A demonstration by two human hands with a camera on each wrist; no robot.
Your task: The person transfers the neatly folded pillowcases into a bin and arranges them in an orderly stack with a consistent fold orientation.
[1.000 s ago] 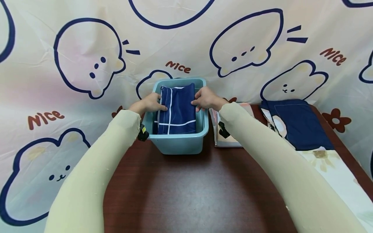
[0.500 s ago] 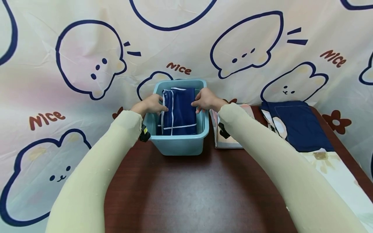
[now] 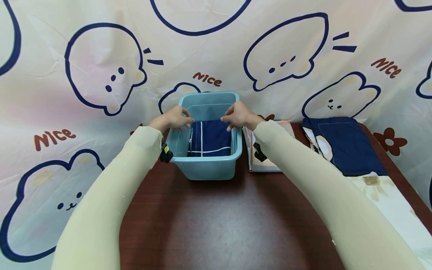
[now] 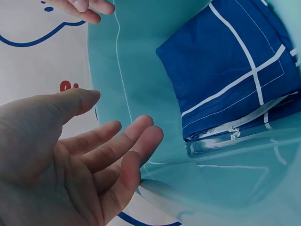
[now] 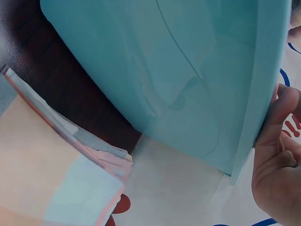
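Low in a light blue plastic bin lies a folded navy cloth with white lines. In the left wrist view the cloth rests slightly askew, its layered edge showing. My left hand hovers over the bin's left side, and in its wrist view the fingers are loosely spread and hold nothing. My right hand hangs over the right rim, fingers loosely bent, apart from the cloth. The bin wall hides part of the right hand in the right wrist view.
Right of the bin, a folded pastel cloth lies partly under the right forearm. Farther right are a folded navy cloth and a white flowered cloth. A printed curtain stands behind the brown table.
The folded navy cloth has dropped from between both hands down into the bin. The hands have let go and stay near the rims.
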